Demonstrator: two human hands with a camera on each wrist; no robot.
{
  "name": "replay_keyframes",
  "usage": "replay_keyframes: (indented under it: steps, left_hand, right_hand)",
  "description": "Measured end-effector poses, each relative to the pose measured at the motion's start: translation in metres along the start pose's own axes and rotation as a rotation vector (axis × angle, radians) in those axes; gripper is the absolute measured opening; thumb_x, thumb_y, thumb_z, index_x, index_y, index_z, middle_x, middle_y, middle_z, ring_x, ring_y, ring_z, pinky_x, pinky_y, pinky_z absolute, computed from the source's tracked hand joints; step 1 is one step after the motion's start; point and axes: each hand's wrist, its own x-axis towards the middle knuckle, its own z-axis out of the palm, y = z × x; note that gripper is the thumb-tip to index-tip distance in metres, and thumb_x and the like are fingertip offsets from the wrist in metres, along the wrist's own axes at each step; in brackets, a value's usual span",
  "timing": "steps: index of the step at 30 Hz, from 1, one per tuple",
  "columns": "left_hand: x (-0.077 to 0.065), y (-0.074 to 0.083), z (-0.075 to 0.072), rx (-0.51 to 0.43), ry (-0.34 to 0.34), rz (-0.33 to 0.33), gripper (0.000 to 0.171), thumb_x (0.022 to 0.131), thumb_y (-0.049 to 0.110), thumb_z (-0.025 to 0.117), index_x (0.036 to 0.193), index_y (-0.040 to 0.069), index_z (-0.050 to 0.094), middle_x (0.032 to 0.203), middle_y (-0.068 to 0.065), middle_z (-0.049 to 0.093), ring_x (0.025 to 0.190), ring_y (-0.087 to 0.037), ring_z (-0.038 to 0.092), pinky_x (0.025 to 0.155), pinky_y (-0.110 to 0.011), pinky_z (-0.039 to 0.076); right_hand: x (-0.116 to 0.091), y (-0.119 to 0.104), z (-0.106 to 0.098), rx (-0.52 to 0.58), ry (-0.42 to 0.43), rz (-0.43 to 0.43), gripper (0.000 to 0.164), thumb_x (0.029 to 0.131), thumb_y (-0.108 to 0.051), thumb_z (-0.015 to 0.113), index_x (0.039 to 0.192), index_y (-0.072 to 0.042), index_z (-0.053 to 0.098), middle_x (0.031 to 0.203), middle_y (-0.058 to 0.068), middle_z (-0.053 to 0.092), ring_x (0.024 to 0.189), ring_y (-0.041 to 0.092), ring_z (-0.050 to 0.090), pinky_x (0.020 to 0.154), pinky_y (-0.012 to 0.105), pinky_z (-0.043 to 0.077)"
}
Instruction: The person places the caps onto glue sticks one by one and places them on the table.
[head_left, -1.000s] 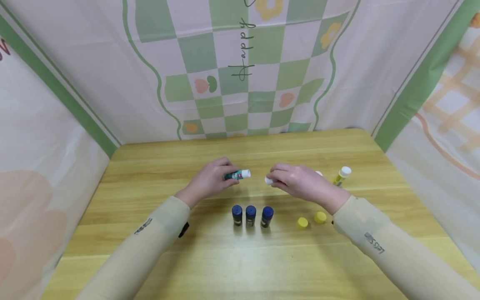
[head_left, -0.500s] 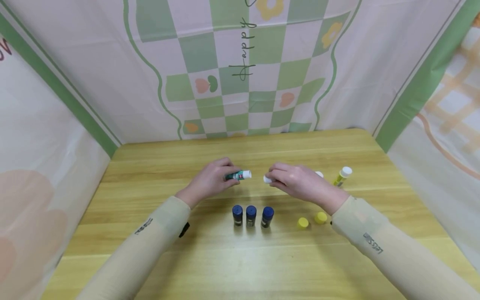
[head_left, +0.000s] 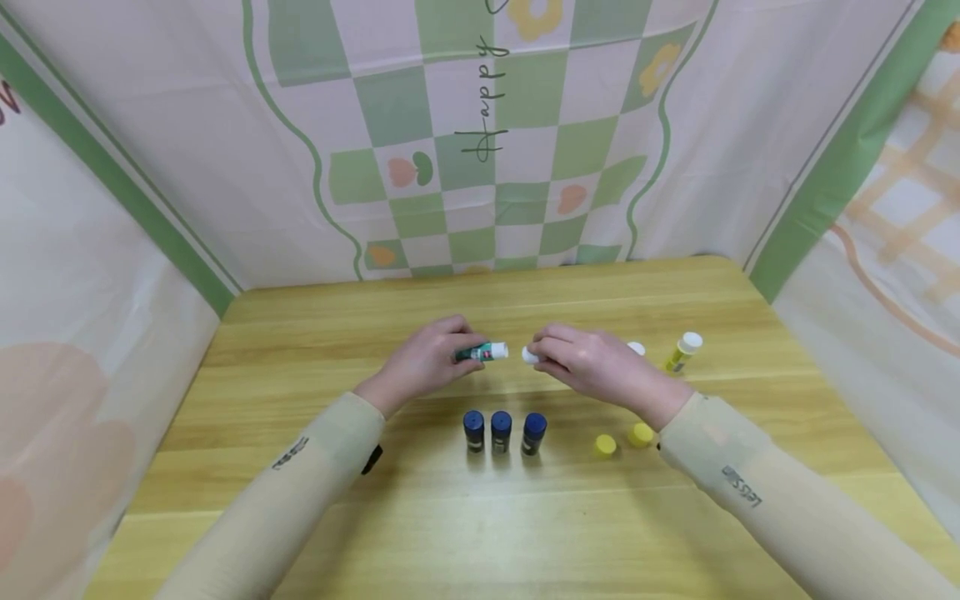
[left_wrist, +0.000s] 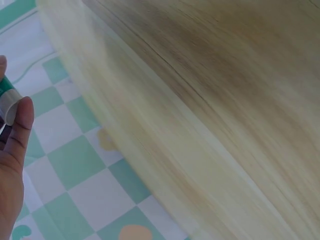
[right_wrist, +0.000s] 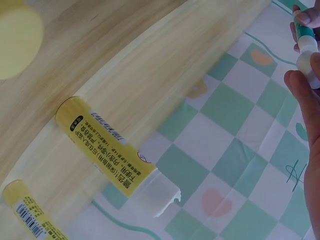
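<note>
My left hand (head_left: 431, 362) grips a green glue stick (head_left: 474, 352) lying sideways, its white end pointing right. In the left wrist view the green-and-white glue stick (left_wrist: 8, 106) sits between thumb and fingers. My right hand (head_left: 592, 362) pinches a small white cap (head_left: 529, 356) opposite that end, with a narrow gap between them in the head view. The right wrist view shows the white cap (right_wrist: 306, 66) overlapping the white end of the green tube (right_wrist: 303, 33). Beyond the right hand stands an uncapped yellow glue stick (right_wrist: 107, 147), white glue at its top.
Three dark tubes with blue tops (head_left: 501, 432) stand in a row nearer the body. Two yellow caps (head_left: 604, 446) lie to their right. Another yellow glue stick (head_left: 682, 352) stands at the far right of the wooden table (head_left: 322, 333). A patterned cloth (head_left: 495, 200) hangs behind.
The left hand has moved slightly right with the green glue stick, and the right hand slightly left with the white cap. The gap between them has narrowed.
</note>
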Motion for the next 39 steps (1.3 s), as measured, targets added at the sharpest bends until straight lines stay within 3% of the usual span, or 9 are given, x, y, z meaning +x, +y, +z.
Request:
replay_keyframes:
  steps: [6,7,18,27,39]
  left_hand:
    - [0.000,0.001,-0.001,0.013,-0.008,0.005,0.034,0.087,0.017,0.083,0.119,0.008,0.075,0.104,-0.003,0.067,0.082,-0.011,0.063,0.072,-0.019,0.054]
    - [0.000,0.001,0.000,0.014,-0.008,0.007,0.034,0.087,0.017,0.083,0.119,0.008,0.075,0.104,-0.003,0.067,0.082,-0.011,0.063,0.072,-0.018,0.054]
    - [0.002,0.002,0.000,0.014,0.017,0.050,0.033,0.086,0.015,0.084,0.117,0.007,0.076,0.102,-0.003,0.067,0.080,-0.011,0.062,0.071,-0.018,0.053]
    - [0.003,0.002,-0.001,0.021,0.022,0.076,0.033,0.087,0.018,0.083,0.118,0.007,0.076,0.102,-0.003,0.067,0.080,-0.010,0.062,0.071,-0.016,0.053]
    - [0.003,0.003,0.000,0.012,0.023,0.099,0.034,0.087,0.018,0.084,0.118,0.007,0.076,0.103,-0.004,0.068,0.082,-0.011,0.063,0.071,-0.017,0.053]
  right_hand:
    - [0.002,-0.001,0.001,-0.006,0.011,-0.008,0.023,0.082,-0.004,0.084,0.100,-0.001,0.071,0.099,0.008,0.070,0.079,0.017,0.072,0.066,0.023,0.060]
    - [0.003,-0.001,0.001,-0.008,0.010,-0.007,0.029,0.076,0.000,0.087,0.101,-0.001,0.071,0.099,0.008,0.070,0.080,0.017,0.072,0.066,0.023,0.060]
    - [0.007,-0.004,0.004,-0.030,0.024,-0.035,0.025,0.081,-0.003,0.084,0.102,0.000,0.071,0.102,0.008,0.069,0.080,0.017,0.072,0.066,0.023,0.061]
    - [0.011,-0.006,0.004,-0.047,0.034,-0.042,0.034,0.074,-0.002,0.089,0.102,-0.001,0.070,0.102,0.007,0.069,0.077,0.016,0.071,0.064,0.022,0.060]
    - [0.013,-0.008,0.005,-0.040,0.020,-0.031,0.031,0.076,-0.003,0.088,0.102,-0.001,0.070,0.102,0.006,0.069,0.077,0.014,0.071,0.062,0.021,0.059]
